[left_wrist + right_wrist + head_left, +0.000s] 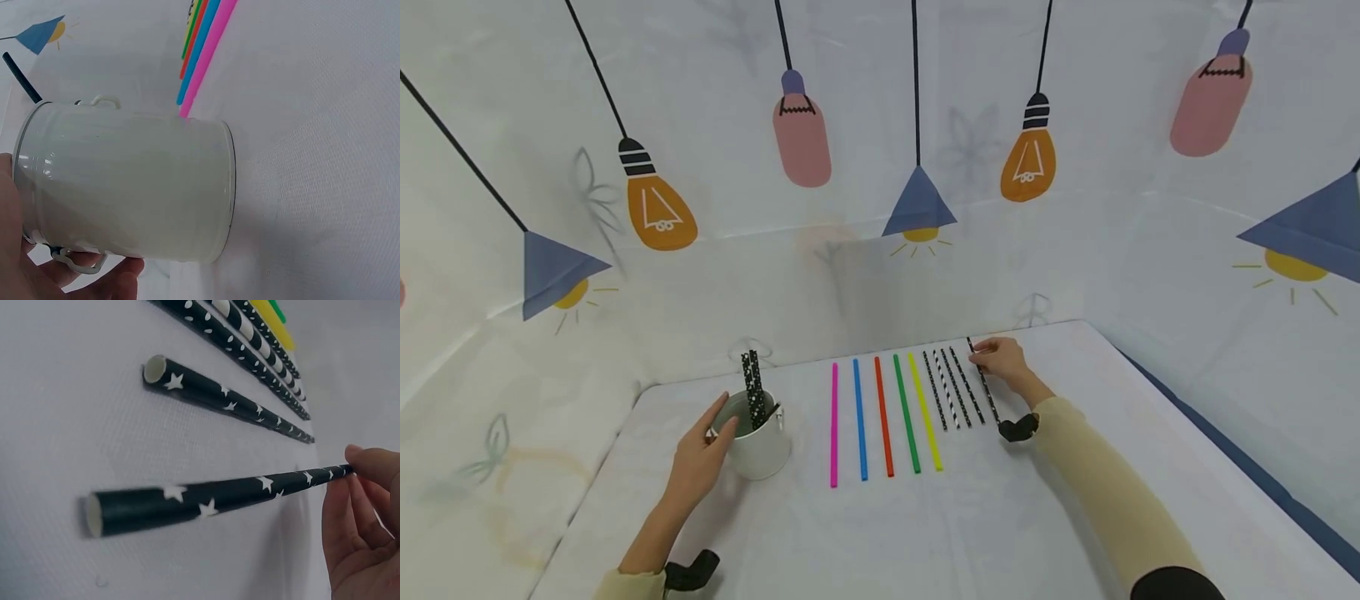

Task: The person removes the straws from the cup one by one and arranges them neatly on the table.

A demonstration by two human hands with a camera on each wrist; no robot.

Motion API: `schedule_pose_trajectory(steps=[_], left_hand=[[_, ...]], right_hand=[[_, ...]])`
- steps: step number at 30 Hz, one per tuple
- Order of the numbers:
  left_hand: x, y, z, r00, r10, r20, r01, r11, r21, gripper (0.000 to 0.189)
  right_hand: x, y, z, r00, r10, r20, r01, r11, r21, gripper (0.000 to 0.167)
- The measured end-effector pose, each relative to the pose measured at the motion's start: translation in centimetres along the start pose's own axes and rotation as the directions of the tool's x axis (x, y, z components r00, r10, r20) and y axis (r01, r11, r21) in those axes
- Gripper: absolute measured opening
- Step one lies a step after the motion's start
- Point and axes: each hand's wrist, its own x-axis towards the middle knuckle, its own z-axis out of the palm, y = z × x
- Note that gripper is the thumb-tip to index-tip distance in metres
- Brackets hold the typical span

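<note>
My left hand [696, 458] holds a white metal pail [762, 452] by its side, fingers near the rim and beside a small side handle [81, 265]. Black patterned paper straws [754, 387] stand leaning inside it. At the far right of a row, my right hand [1006, 362] pinches the far end of a black paper straw with white stars [231, 495]. The straw's near end lies close over the white cloth. Left of it rests another star-patterned straw [219, 394], then dotted and striped black-and-white ones [946, 389].
Several coloured straws lie parallel between pail and black straws: pink [834, 425], blue [860, 421], red [883, 417], green [906, 414] and yellow [925, 412]. The white-covered table [880, 542] meets a white curtain [737, 275] printed with lamps at its back edge.
</note>
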Motion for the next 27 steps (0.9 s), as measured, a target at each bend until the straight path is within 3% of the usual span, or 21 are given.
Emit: schedule_pose_trajectory(steps=[11,27], left_hand=[[0.1,0.3,-0.3,0.999,-0.014,0.034,0.014,1.0,-0.007,0.061],[0.0,0.1,0.1,1.0,0.0,0.008,0.0,1.0,-0.005,0.06]], right_hand=[[0.2,0.3,0.5,1.0,-0.023,-0.011,0.022,0.996,-0.084,0.035],[1.3,1.1,0.9,1.0,-0.005,0.009,0.006,0.989,-0.149,0.036]])
